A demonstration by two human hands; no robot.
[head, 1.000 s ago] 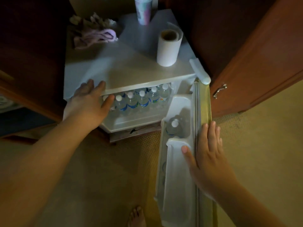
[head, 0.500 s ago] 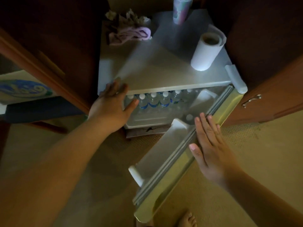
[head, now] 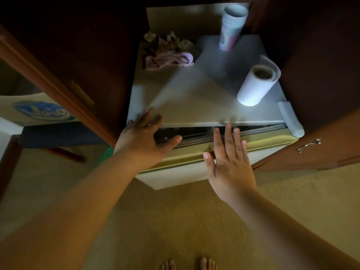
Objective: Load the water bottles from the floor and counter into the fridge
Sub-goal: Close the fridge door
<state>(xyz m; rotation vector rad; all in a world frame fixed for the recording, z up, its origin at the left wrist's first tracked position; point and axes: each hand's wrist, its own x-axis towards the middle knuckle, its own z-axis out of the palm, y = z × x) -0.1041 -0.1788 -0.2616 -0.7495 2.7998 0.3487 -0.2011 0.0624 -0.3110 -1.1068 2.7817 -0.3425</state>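
The small white fridge [head: 194,100] stands on the carpet between wooden cabinets. Its door [head: 263,142] is swung almost shut, leaving only a narrow dark gap along the top front edge. My right hand [head: 228,162] presses flat on the outside of the door with straight fingers. My left hand [head: 144,139] rests with spread fingers on the fridge's front left corner, next to the gap. The water bottles inside are hidden behind the door.
On the fridge top stand a paper towel roll [head: 255,84], a stack of paper cups [head: 231,26] and a crumpled pink cloth [head: 167,55]. A wooden cabinet door with a metal handle [head: 308,145] is at the right. My bare toes [head: 189,265] show at the bottom.
My right hand has pushed the fridge door from wide open to almost shut. The bottles inside have gone out of sight. My left hand stays at the fridge's front left corner.
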